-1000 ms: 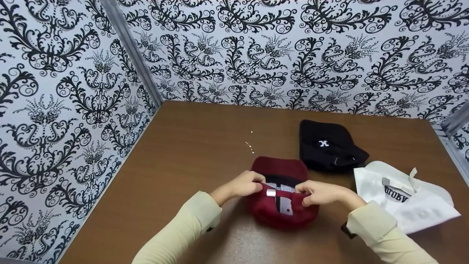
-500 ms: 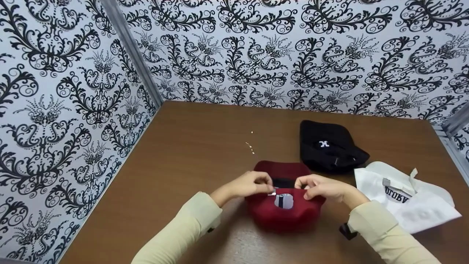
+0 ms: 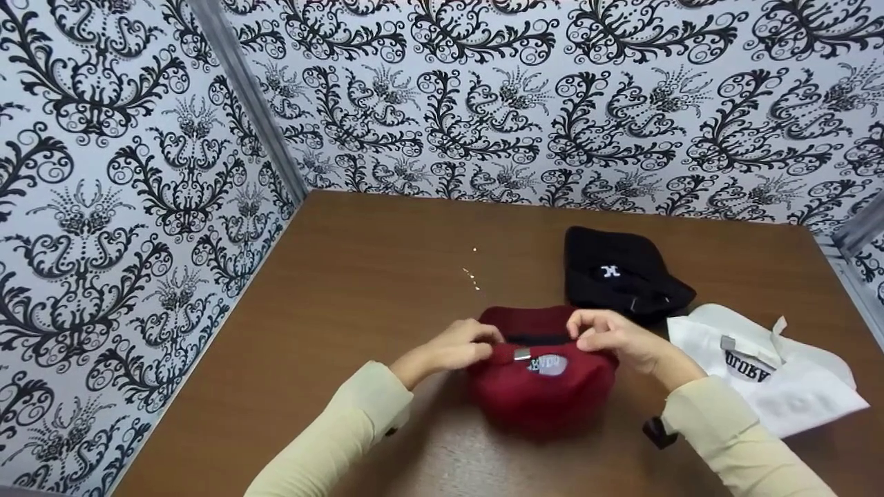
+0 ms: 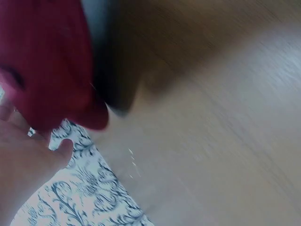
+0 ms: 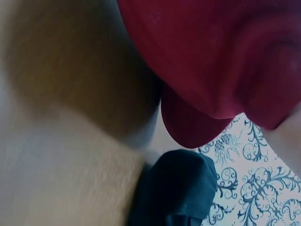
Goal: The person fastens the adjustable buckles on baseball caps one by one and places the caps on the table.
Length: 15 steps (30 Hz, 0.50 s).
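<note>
A dark red cap is between my two hands at the front middle of the table, its brim pointing away toward the wall. My left hand pinches the cap's back edge at its left side. On the opposite side my right hand pinches the same edge between thumb and fingers. A small metal buckle and a pale round patch show on the cap between the hands. In the left wrist view the red fabric hangs beside the left thumb. The right wrist view shows the crown with the brim beneath it.
A black cap with a white emblem lies behind and to the right. Beside it, near my right sleeve, lies a white cap with dark lettering. Small pale specks dot the brown table. Patterned walls stand at the back and left.
The cap's back edge has shifted, and the patch and buckle have changed position between my hands. My right hand has moved slightly up and right. The black and white caps stay put.
</note>
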Each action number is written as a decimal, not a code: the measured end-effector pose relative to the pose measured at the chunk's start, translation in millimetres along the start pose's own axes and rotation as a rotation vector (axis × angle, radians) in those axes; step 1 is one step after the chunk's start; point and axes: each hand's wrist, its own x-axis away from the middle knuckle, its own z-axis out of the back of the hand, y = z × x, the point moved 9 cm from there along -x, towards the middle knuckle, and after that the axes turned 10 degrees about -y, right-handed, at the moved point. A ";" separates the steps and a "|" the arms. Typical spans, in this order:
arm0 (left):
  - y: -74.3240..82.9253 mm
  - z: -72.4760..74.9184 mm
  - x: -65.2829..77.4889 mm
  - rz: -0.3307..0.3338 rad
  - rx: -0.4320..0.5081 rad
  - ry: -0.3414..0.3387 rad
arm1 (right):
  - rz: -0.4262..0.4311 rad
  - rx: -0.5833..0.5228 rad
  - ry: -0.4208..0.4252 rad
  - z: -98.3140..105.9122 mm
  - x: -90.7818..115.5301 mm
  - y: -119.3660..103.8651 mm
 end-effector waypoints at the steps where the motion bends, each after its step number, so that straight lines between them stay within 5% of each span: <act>1: -2.8 2.5 2.2 0.005 0.000 0.012 | 0.005 0.009 0.026 2.8 1.4 -1.9; 7: -13.7 13.0 7.4 0.004 0.163 0.078 | 0.044 -0.010 0.065 7.9 3.5 -14.8; 15: -14.0 29.8 5.4 -0.163 0.694 0.255 | 0.208 -0.069 0.088 17.8 10.4 -38.9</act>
